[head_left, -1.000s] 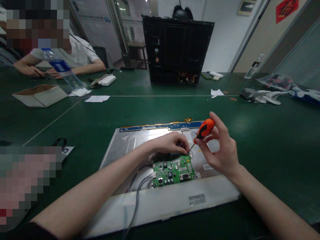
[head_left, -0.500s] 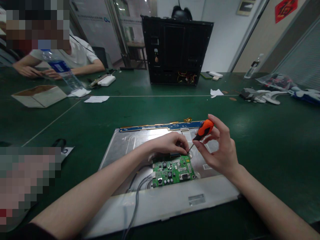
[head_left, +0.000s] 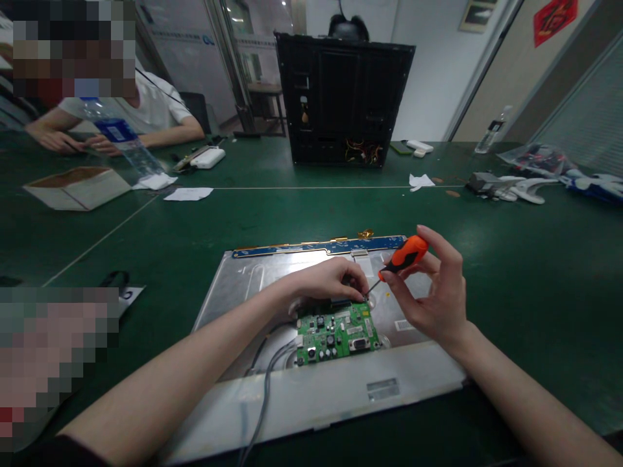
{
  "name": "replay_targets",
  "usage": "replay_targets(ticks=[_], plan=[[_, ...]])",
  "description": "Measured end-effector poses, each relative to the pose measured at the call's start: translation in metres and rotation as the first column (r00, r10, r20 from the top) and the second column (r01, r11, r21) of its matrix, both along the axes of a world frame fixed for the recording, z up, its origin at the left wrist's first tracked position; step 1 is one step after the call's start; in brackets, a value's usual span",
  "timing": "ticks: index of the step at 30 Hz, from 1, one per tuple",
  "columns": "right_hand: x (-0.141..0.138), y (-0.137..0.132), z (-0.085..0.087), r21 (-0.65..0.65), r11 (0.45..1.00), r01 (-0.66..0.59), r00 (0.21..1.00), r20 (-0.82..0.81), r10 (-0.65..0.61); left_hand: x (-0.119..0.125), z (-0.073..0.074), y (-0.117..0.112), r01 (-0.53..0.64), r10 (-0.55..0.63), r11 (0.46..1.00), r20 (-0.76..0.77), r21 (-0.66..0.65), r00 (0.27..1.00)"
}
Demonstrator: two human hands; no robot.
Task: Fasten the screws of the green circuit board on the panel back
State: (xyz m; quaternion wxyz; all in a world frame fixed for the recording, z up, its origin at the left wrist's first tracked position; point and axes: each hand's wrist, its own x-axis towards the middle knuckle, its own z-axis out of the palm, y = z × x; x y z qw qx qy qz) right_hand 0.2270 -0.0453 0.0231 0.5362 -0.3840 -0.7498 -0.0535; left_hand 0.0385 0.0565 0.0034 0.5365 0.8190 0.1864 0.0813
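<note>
A silver monitor back panel (head_left: pixel 243 285) lies flat on the green table in front of me, with a green circuit board (head_left: pixel 338 331) on it and grey cables (head_left: pixel 265 376) leading off to the near left. My right hand (head_left: pixel 433 292) is closed round an orange-handled screwdriver (head_left: pixel 406 254), its thin tip slanting down to the board's far right corner. My left hand (head_left: pixel 331 280) rests on the board's far edge, fingertips pinched together right by the screwdriver tip; what they pinch is too small to make out.
A black metal chassis (head_left: pixel 343 97) stands upright at the table's far side. At the far left sit a cardboard box (head_left: pixel 78 185), a water bottle (head_left: pixel 121 139), papers and another person's arms (head_left: pixel 63 136). White parts (head_left: pixel 516 187) lie far right.
My right hand has tilted the screwdriver handle further to the right and down, and its fingers have shifted on the handle. My left hand and the board have stayed put.
</note>
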Motion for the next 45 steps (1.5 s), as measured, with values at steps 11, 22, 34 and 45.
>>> replay_targets(ticks=[11,22,34,45], plan=[[0.003,0.001,-0.003,-0.004,1.000,0.024,0.999,-0.035,-0.024,-0.015,0.031,0.016,-0.152,0.171,0.971,-0.093,0.184,0.981],[-0.003,0.002,-0.005,0.013,1.000,0.017,0.999,-0.043,-0.016,-0.065,0.052,0.019,-0.063,0.301,0.905,-0.529,0.420,0.794],[-0.002,0.005,-0.004,0.041,0.999,0.021,0.999,-0.050,-0.019,-0.062,0.040,-0.028,-0.181,0.509,0.770,-0.418,0.612,0.752],[-0.002,0.005,-0.006,0.043,0.999,0.013,0.997,-0.070,-0.010,-0.026,0.058,-0.108,-0.202,0.342,0.789,-0.141,0.580,0.929]])
